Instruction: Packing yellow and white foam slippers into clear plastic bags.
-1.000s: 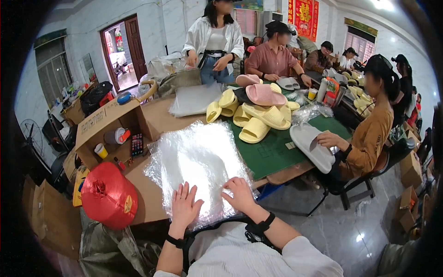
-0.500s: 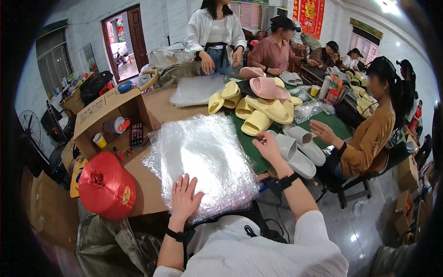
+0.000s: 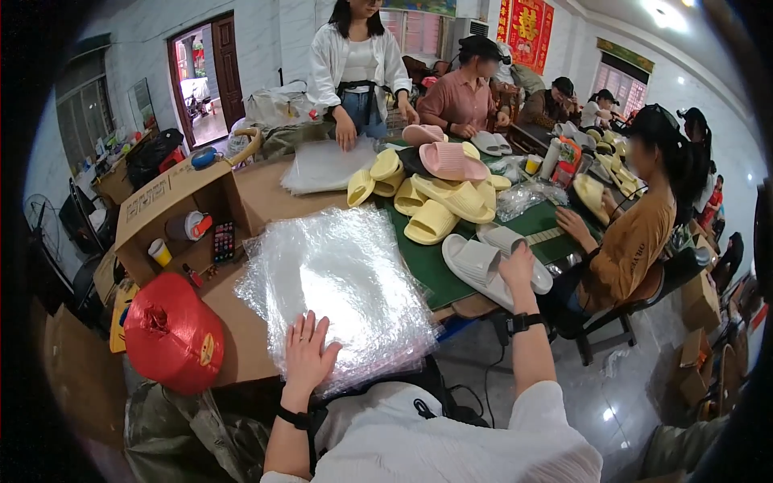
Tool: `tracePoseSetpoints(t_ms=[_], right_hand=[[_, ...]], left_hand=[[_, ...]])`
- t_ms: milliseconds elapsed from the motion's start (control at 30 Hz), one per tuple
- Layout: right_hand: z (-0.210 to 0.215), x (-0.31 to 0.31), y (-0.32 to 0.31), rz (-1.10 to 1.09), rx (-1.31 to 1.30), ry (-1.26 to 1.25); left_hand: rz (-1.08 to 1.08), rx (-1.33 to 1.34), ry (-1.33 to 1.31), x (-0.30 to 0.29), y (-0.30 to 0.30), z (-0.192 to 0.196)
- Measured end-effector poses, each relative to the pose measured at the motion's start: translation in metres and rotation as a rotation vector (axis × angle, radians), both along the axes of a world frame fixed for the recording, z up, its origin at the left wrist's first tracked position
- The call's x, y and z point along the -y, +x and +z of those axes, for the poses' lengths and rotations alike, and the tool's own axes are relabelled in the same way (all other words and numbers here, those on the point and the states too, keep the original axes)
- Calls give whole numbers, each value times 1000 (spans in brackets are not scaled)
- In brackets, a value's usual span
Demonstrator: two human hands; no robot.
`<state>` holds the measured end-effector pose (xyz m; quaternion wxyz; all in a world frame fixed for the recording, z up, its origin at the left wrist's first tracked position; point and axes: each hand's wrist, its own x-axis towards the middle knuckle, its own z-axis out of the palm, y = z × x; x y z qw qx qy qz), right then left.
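My left hand (image 3: 310, 354) lies flat, fingers spread, on the near edge of a stack of clear plastic bags (image 3: 346, 274). To the right, my right hand (image 3: 518, 270) is at a pair of light grey slippers (image 3: 473, 259), its fingers curled against the strap of the right-hand one; the fingertips are partly hidden. Beyond the pair, yellow slippers (image 3: 435, 219) are heaped on a green mat (image 3: 419, 262), with a pink slipper (image 3: 452, 161) on top.
A red roll of plastic twine (image 3: 173, 334) and an open cardboard box (image 3: 173, 197) stand at left. A seated co-worker (image 3: 644, 217) at right holds a yellow slipper (image 3: 592, 197). Another person (image 3: 360, 72) stands across the table by more plastic bags (image 3: 322, 167).
My right hand has moved right onto the grey slippers. My left hand stays on the bags. The seated co-worker now holds a yellow slipper; the standing person's hand has lowered to the far bags.
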<state>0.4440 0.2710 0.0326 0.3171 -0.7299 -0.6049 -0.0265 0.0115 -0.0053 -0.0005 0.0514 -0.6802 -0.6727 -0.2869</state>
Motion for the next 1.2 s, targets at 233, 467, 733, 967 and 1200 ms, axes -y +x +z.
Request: tracePoseSetpoints(t_ms=[233,467,733,967,1200], right_hand=[[-11,-8,15,71,87,-258],[3,7,7,173,173,-233],[-7,64,-22,365,156,52],[-19,77,-6,404,-107,94],[14,127,-60,461,-401,300]], left_hand=[[7,-3,-14,2,2,0],[19,-4,-58,2,1,1],[8,-2,-20,0,2,1],[25,-2,-30,2,2,-2],[10,15,2,0,0,-2]])
